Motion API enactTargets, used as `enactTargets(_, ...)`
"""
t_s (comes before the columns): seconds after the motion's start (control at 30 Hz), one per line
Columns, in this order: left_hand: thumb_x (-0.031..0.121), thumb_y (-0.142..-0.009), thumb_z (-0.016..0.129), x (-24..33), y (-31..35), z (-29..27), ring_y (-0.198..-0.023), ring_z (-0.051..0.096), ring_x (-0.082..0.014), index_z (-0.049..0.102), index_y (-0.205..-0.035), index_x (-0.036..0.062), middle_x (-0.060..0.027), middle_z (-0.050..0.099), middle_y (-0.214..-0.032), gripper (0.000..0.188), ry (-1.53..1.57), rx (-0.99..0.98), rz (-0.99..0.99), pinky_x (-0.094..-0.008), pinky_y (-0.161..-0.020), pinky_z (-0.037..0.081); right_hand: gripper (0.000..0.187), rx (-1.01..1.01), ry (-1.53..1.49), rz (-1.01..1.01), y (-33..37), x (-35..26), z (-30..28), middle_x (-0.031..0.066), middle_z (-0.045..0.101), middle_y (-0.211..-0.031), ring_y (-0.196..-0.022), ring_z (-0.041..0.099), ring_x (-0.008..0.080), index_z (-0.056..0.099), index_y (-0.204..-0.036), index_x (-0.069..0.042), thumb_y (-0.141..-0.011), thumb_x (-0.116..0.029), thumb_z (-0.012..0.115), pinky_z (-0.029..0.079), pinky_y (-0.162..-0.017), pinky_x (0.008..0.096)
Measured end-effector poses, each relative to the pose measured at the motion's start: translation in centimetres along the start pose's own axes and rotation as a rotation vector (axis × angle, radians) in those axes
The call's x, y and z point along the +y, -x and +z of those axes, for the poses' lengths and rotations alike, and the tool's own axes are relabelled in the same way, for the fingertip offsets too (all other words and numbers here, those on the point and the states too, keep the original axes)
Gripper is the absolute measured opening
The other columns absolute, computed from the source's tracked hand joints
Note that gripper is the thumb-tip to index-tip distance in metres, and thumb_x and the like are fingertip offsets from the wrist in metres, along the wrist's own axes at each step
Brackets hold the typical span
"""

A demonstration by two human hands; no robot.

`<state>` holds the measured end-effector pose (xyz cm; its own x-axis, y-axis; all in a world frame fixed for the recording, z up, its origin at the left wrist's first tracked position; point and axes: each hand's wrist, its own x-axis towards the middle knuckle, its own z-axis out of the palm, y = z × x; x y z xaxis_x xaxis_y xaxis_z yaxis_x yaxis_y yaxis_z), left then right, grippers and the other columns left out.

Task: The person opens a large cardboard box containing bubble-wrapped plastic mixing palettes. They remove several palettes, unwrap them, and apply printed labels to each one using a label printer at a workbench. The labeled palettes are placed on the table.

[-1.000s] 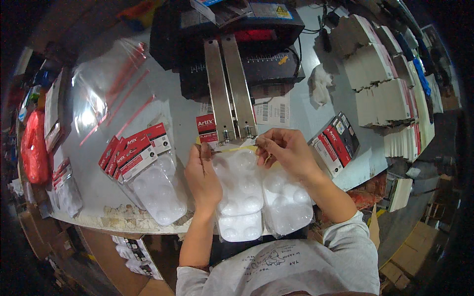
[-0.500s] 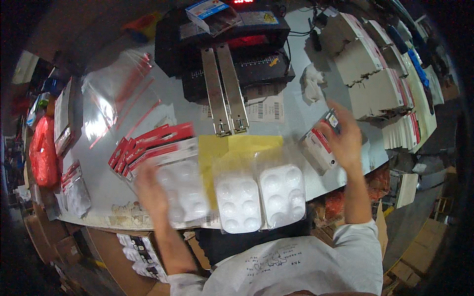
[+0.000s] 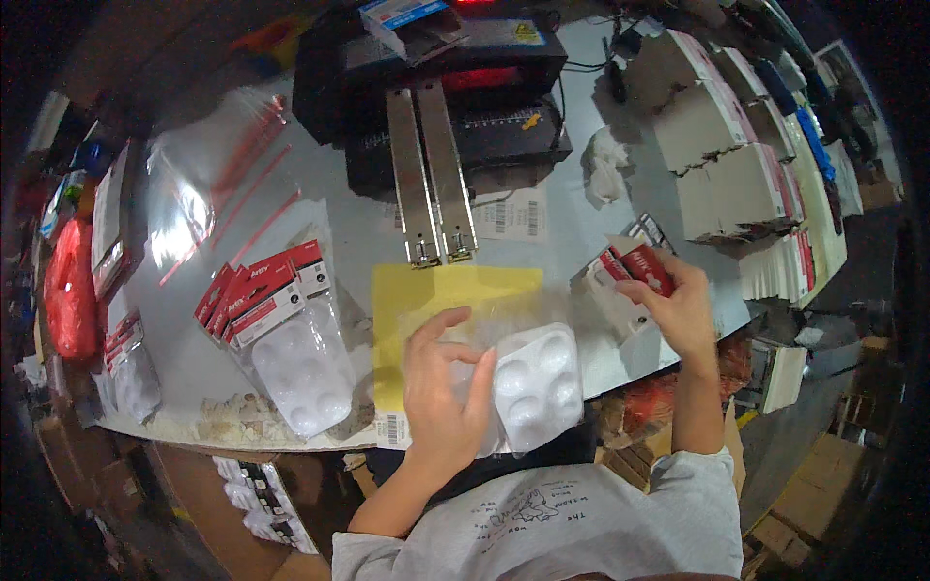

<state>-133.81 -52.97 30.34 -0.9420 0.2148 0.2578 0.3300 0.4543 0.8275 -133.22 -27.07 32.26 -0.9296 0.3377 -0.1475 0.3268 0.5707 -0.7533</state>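
Left hand (image 3: 444, 392) swung over to 6 o'clock, half-open, no visible grip, beside a bagged paint palette (image 3: 538, 387). Right hand (image 3: 684, 312)'s pinching a red header card (image 3: 647, 269), 3 o'clock.

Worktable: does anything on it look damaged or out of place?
The worktable looks damaged along its front edge at left, where the surface is flaked and brownish. A crumpled white wad also lies loose right of the black machine; I can't tell what it is.
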Motion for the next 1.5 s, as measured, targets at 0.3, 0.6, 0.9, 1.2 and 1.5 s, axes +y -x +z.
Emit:
enactTargets(0.3, 0.01, -0.088, 0.055, 0.2, 0.4, -2.1, -0.062, 0.048, -0.0033, 0.057, -0.094, -0.0011, -0.0023, 0.063, -0.075, 0.013, 0.717, -0.111, -0.555, -0.0172, -0.056, 0.036, 0.044, -0.57, 0.054, -0.292, -1.2, -9.2, 4.8, 0.0064, 0.05, -0.058, -0.057, 0.044, 0.0082, 0.059, -0.087, 0.003, -0.068, -0.031, 0.077, 0.04, -0.052, 0.0263)
enactTargets(0.6, 0.011, -0.085, 0.059, -1.0, 0.6, -2.8, -0.056, 0.048, -0.0047, 0.062, -0.082, 0.0006, -0.0034, 0.06, -0.064, 0.012, 0.36, -0.144, -0.517, -0.0205, -0.052, 0.04, 0.041, -0.637, 0.05, -0.495, -1.8, -8.8, 6.4, 0.0113, 0.058, -0.063, -0.059, 0.055, 0.0149, 0.06, -0.084, 0.002, -0.065, -0.03, 0.078, 0.044, -0.057, 0.0291)
enactTargets(0.9, 0.012, -0.088, 0.055, -2.4, 0.6, -2.7, -0.065, 0.048, -0.0065, 0.062, -0.086, -0.0047, -0.0015, 0.06, -0.072, 0.018, 0.419, 0.131, -0.545, -0.0205, -0.06, 0.04, 0.024, -0.654, -0.115, -0.032, -1.1, -5.6, 5.4, 0.007, 0.064, -0.072, -0.061, 0.06, 0.0104, 0.066, -0.079, 0.003, -0.071, -0.019, 0.074, 0.045, -0.054, 0.0231)
enactTargets(1.2, 0.018, -0.09, 0.053, -2.5, 0.8, -2.3, -0.065, 0.045, -0.0059, 0.06, -0.085, -0.0056, -0.0021, 0.058, -0.071, 0.025, 0.38, 0.124, -0.584, -0.0203, -0.059, 0.038, 0.02, -0.679, -0.547, 0.152, 1.2, -3.9, 6.7, 0.0055, 0.062, -0.066, -0.058, 0.056, 0.0088, 0.065, -0.084, 0.003, -0.085, -0.017, 0.06, 0.046, -0.051, 0.0229)
enactTargets(1.5, 0.024, -0.095, 0.04, -4.3, -0.7, -1.0, -0.065, 0.045, -0.0133, 0.052, -0.094, -0.0041, -0.009, 0.054, -0.07, 0.03, 0.075, 0.112, -0.494, -0.0278, -0.062, 0.04, 0.024, -0.639, -0.625, 0.332, -0.4, -4.7, 8.9, 0.0038, 0.056, -0.064, -0.051, 0.052, 0.0093, 0.06, -0.077, 0.004, -0.089, -0.016, 0.053, 0.043, -0.049, 0.0222)
